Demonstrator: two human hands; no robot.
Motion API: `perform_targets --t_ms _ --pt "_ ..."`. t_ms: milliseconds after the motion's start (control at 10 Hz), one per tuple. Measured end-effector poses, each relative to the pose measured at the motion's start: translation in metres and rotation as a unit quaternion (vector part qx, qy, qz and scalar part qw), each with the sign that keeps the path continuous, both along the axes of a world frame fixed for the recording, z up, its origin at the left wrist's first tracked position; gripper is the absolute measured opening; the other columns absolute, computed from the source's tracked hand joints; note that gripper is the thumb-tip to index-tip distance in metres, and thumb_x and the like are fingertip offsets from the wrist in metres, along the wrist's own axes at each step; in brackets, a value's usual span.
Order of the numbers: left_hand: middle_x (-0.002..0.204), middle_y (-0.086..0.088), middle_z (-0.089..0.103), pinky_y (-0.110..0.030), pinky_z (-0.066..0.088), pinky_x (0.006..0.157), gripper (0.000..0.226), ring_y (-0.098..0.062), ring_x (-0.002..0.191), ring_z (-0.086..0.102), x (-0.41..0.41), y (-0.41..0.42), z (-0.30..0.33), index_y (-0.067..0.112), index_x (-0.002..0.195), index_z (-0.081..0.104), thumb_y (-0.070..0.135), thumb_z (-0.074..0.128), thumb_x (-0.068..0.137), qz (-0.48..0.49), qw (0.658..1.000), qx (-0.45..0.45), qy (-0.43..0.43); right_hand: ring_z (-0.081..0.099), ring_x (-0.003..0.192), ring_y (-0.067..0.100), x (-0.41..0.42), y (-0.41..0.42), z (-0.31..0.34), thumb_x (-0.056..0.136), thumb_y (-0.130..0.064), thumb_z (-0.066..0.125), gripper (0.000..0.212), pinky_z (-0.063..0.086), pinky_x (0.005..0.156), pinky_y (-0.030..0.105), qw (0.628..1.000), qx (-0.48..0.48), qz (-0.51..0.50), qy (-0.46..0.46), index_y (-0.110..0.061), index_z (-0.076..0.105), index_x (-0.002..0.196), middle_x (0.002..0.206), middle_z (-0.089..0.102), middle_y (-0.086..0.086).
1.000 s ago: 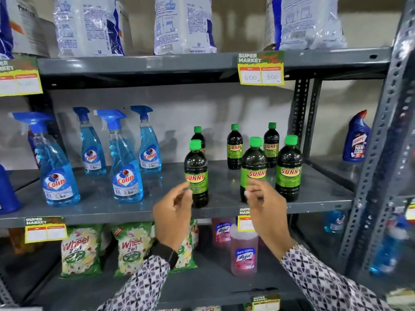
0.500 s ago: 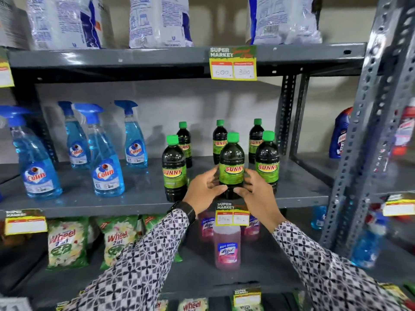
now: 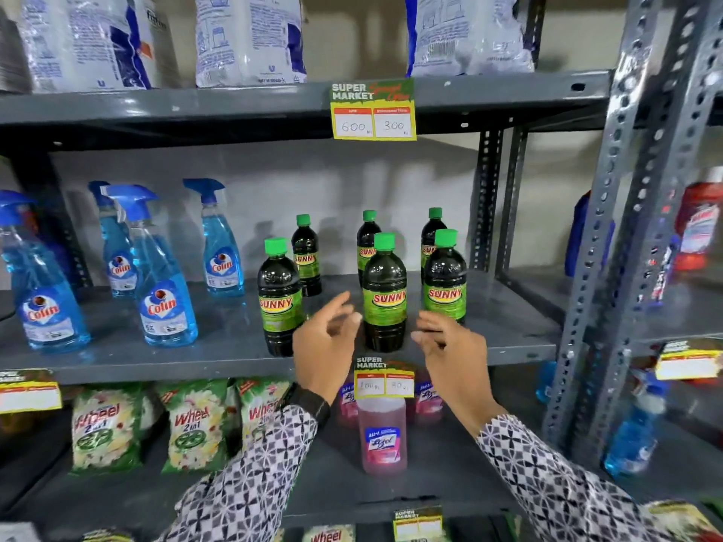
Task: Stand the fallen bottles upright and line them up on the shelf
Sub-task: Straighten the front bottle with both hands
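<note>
Several dark Sunny bottles with green caps stand upright on the grey middle shelf (image 3: pixel 219 357). Three form a front row: left bottle (image 3: pixel 278 297), middle bottle (image 3: pixel 384 295), right bottle (image 3: pixel 445 281). Three more stand behind: back left bottle (image 3: pixel 306 256), back middle bottle (image 3: pixel 367 240), back right bottle (image 3: pixel 430 232). My left hand (image 3: pixel 324 342) hovers open just left of the middle bottle, apart from it. My right hand (image 3: pixel 450 354) hovers open just right of it, fingers spread. Neither hand holds anything.
Blue Colin spray bottles (image 3: pixel 164 275) stand at the left of the same shelf. Pink Lizol bottles (image 3: pixel 382 436) and Wheel packets (image 3: pixel 193 424) fill the shelf below. A steel upright (image 3: pixel 626 228) stands at the right. Price tags (image 3: pixel 373 109) hang on shelf edges.
Both hands held the middle front bottle half a second ago; they have let go and drawn back to either side. The bottle stays upright.
</note>
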State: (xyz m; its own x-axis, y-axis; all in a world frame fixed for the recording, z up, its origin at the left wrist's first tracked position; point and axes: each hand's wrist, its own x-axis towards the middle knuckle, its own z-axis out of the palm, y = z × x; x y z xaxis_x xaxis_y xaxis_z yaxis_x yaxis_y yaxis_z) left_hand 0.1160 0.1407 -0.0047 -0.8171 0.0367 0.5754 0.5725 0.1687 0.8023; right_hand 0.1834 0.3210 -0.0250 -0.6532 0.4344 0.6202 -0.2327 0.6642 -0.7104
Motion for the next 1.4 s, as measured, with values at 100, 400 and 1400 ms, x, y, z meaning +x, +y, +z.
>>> perform_targets --t_ms 100,400,1400 --pt "0.103 0.005 0.079 -0.023 0.059 0.078 0.027 -0.003 0.087 0.073 0.028 0.020 0.002 0.023 0.121 0.073 0.022 0.063 0.096 -0.012 0.999 0.007 0.050 0.071 0.088 0.002 0.016 0.022 -0.001 0.093 -0.010 0.076 0.027 0.060 0.084 0.029 0.995 -0.027 -0.060 0.079 -0.013 0.071 0.120 0.102 0.074 -0.005" --pt "0.140 -0.018 0.058 -0.049 0.050 0.100 0.062 -0.035 0.119 0.060 0.037 0.111 -0.004 0.019 0.161 0.015 0.027 0.039 0.104 -0.075 0.966 -0.232 -0.084 0.058 0.095 -0.026 0.007 0.073 0.014 0.088 -0.004 0.081 0.064 0.047 0.088 0.003 0.994 -0.047 0.074 -0.062 -0.013 0.051 0.144 0.111 0.054 -0.029" --pt "0.136 0.001 0.063 -0.028 0.047 0.108 0.059 0.000 0.114 0.061 0.048 0.133 0.012 0.025 0.152 0.039 0.024 0.062 0.098 -0.156 0.983 -0.079 -0.063 0.062 0.128 0.011 0.029 0.118 0.022 0.099 -0.008 0.068 0.064 0.048 0.108 0.019 0.997 -0.018 0.046 -0.058 -0.016 0.041 0.156 0.143 0.063 0.003"
